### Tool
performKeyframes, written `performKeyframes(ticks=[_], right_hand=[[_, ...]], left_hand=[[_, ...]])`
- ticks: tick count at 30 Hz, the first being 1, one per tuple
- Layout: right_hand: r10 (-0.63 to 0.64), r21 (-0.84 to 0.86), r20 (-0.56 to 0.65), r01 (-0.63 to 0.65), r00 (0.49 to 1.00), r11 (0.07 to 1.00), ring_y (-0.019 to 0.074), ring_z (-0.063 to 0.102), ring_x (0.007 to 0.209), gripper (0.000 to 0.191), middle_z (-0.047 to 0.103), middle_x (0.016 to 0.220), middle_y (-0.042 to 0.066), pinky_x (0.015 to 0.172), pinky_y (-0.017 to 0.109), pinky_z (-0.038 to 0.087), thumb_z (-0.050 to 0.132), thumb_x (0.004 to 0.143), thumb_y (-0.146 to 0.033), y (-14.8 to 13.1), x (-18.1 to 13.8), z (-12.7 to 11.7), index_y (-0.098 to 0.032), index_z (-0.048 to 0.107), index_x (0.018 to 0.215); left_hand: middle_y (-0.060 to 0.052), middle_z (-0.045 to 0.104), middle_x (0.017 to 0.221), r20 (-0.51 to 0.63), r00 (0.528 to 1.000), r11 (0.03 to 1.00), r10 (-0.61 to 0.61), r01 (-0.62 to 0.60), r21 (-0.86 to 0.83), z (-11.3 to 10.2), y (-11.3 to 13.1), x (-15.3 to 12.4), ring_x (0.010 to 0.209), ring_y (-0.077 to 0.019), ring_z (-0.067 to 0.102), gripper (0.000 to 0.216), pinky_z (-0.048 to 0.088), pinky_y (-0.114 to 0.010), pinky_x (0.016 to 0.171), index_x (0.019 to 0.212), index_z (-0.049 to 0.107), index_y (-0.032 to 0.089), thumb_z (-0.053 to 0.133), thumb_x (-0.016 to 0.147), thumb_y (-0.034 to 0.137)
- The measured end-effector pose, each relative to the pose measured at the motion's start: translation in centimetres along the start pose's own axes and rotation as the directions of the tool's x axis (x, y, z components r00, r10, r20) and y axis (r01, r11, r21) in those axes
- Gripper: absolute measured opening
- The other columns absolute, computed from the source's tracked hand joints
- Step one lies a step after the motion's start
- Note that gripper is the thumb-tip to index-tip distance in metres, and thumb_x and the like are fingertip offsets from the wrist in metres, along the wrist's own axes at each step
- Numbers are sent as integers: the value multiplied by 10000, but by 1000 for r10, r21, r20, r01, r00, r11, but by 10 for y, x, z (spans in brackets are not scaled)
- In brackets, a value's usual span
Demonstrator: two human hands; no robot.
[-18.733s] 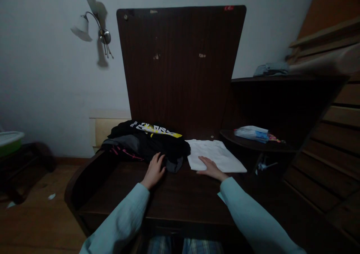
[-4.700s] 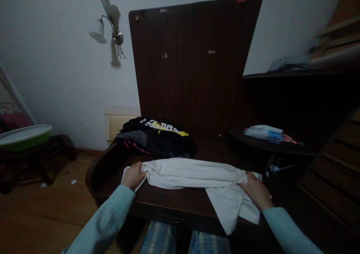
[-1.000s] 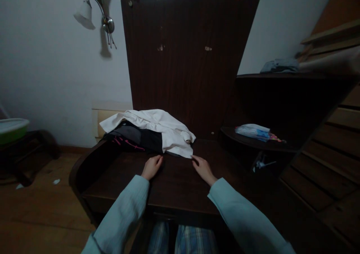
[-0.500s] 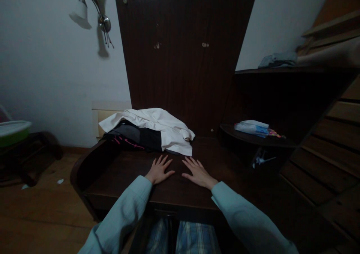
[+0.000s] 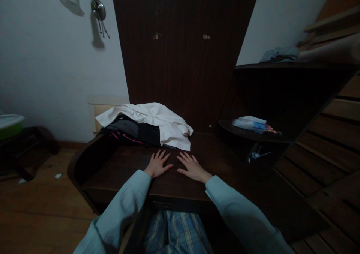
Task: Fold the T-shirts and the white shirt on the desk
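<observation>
My left hand lies flat on the dark wooden desk top, fingers spread and holding nothing. Beside it, my right hand also rests palm down with its fingers apart. Just beyond the fingertips is a heap of clothing: a white garment draped over a black one with pink lettering. The fingertips are close to the heap's near edge but appear apart from it.
A tall dark panel rises behind the desk. To the right, a corner shelf bears a plastic packet, with folded cloth on the upper board. A wall lamp and a stool with a green tub are at left.
The view has tilted down slightly, so the panel's top edge has left the picture. My right hand is slightly nearer the left one; both stay flat on the desk.
</observation>
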State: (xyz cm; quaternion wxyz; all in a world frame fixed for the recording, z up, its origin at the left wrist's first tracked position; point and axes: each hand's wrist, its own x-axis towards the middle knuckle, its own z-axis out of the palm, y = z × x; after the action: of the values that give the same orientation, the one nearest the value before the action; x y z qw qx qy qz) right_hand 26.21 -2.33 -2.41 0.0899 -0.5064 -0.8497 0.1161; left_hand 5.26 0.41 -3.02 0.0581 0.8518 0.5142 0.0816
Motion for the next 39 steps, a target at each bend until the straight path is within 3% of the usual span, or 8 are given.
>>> performKeyframes(ticks=[39], right_hand=[[24, -44, 24, -23, 999, 999, 218, 71, 1328, 740, 124, 1452, 61, 1051, 450, 66, 231, 777, -671, -1, 2, 0, -225, 219, 1367]], left_hand=[[-58, 185, 1444, 18, 1000, 999, -5, 4, 39, 0, 0, 0, 1318, -293, 109, 682, 145, -513, 1027, 1347, 261, 269, 211, 787, 654]])
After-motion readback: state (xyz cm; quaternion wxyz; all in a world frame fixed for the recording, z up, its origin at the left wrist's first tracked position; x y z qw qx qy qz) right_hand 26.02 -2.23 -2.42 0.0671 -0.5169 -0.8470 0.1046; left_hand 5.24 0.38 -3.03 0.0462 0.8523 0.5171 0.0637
